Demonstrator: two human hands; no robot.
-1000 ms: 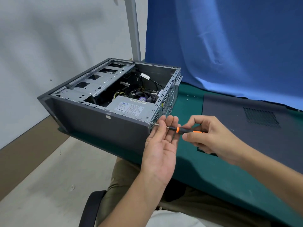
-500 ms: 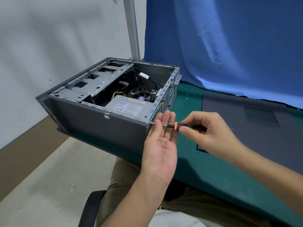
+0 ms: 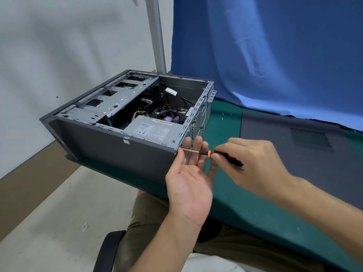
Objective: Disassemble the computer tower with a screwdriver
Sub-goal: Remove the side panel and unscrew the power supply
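Head view: the computer tower (image 3: 117, 150) lies on its side on the green desk (image 3: 245, 203), open top upward, with the power supply (image 3: 155, 130) showing inside its near rear corner. The screwdriver (image 3: 209, 153) is at that same rear corner, level, its tip against the tower's back edge where a screw likely sits. The right hand (image 3: 253, 163) has its grip pinched round the black handle, just behind the orange collar. The left hand (image 3: 188, 179) is held palm up, its grip spread and fingers straight, behind and under the bare shaft beside the corner, probably to steady the tool and catch the screw. To the right of the tower a dark side panel (image 3: 294, 154) lies flat on the desk. The tower looks heavy and stiff, sheet steel with edges that may be sharp, so it is best braced by its outer walls rather than lifted. The screwdriver looks light and slim; the handle is the place to hold it, with light, straight pressure so that the tip does not slip from the screw head.
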